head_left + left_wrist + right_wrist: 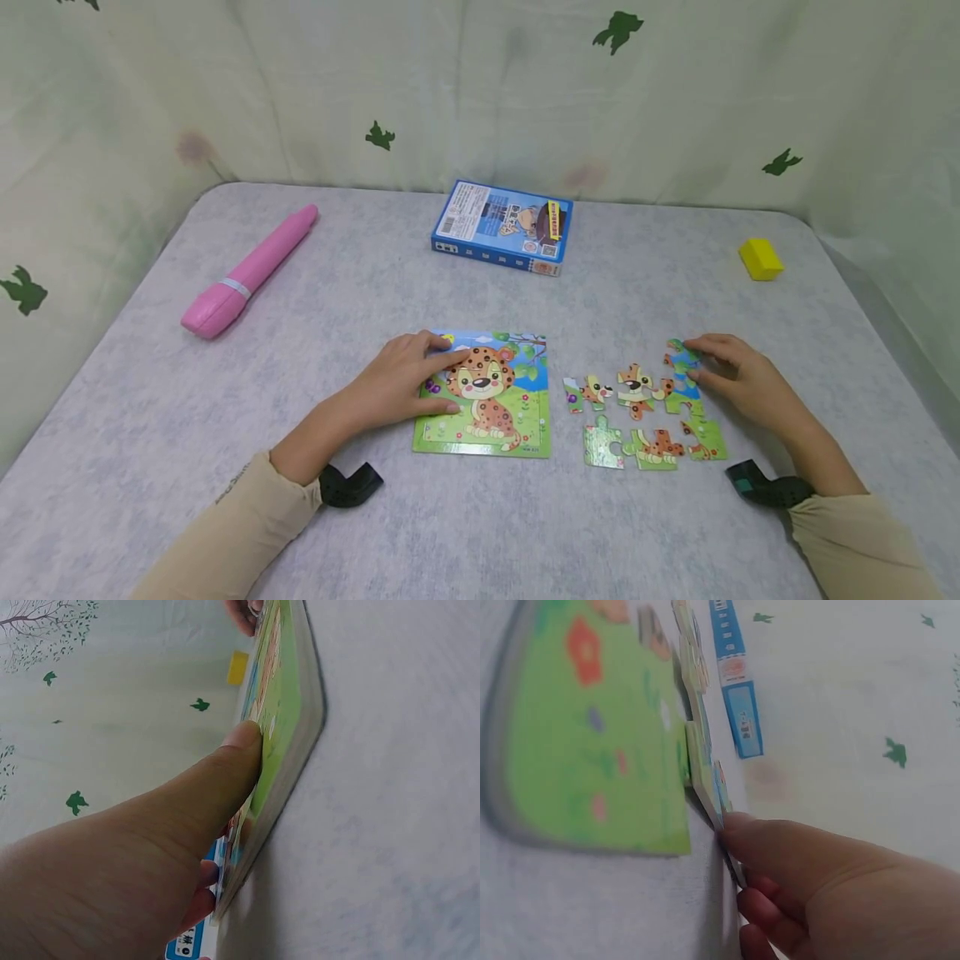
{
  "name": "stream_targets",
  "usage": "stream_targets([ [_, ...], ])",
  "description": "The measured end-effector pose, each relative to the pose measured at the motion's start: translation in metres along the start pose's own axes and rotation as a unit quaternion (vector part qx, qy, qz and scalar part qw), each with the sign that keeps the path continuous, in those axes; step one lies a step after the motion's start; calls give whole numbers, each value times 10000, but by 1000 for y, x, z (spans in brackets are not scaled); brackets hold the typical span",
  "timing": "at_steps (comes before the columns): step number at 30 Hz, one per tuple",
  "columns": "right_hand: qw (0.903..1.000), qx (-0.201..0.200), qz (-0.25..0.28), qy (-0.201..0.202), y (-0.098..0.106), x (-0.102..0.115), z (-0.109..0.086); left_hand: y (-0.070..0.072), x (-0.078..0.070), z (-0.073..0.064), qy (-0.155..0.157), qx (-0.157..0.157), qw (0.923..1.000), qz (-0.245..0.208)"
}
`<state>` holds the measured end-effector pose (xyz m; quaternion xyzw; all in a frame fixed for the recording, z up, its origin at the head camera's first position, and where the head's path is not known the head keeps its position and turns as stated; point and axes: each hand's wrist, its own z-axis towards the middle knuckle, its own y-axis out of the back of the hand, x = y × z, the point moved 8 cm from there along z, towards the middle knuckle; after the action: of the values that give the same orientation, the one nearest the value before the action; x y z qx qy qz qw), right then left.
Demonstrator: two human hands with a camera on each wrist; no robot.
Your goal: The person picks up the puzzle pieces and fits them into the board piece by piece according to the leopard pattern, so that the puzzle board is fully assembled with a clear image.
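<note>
A square leopard puzzle board (525,425) lies on the table in front of me. My left hand (401,379) rests on its left part, thumb and fingers extended over the picture. In the left wrist view the thumb (244,742) presses on the board's green lower border. To the right are loose jigsaw pieces, among them a green one (602,448) and a leopard-face piece (636,383). My right hand (742,379) holds a blue-green puzzle piece (681,358) by its right edge, between thumb and fingers. Another green piece (615,750) looms close in the right wrist view.
A blue printed box (502,225) lies at the back centre. A pink, closed umbrella-like object (255,271) with a pale band is at the left. A yellow block (761,259) sits at the back right. Behind the table hangs a pale curtain (495,92) with leaf shapes.
</note>
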<state>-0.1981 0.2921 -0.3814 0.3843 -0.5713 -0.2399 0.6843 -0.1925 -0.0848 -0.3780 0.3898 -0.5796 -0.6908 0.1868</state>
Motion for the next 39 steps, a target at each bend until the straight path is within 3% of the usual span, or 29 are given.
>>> stream_targets([
  [8, 9995, -302, -44, -51, 7, 17, 0, -1, 0, 0, -28, 2, 10000, 53],
  [14, 9959, -639, -39, 639, 10, 56, 0, 0, -1, 1, -28, -21, 10000, -43],
  [19, 9865, -710, 33, 1473, -2, 99, 4, 0, -2, 0, -27, 21, 9999, -97],
  [23, 9787, -482, 174, 1990, -22, 134, 11, -1, -7, 0, -196, 60, 9998, -49],
  [27, 9777, -39, 300, 2077, -48, 156, 20, -3, -15, 2, -384, 131, 9989, -216],
  [33, 9839, 576, 156, 1685, -84, 161, 34, -7, -15, 2, -69, 346, 9985, -421],
  [39, 9847, 725, -124, 1578, -100, 161, 47, -6, -19, 6, -145, 186, 9995, -219],
])
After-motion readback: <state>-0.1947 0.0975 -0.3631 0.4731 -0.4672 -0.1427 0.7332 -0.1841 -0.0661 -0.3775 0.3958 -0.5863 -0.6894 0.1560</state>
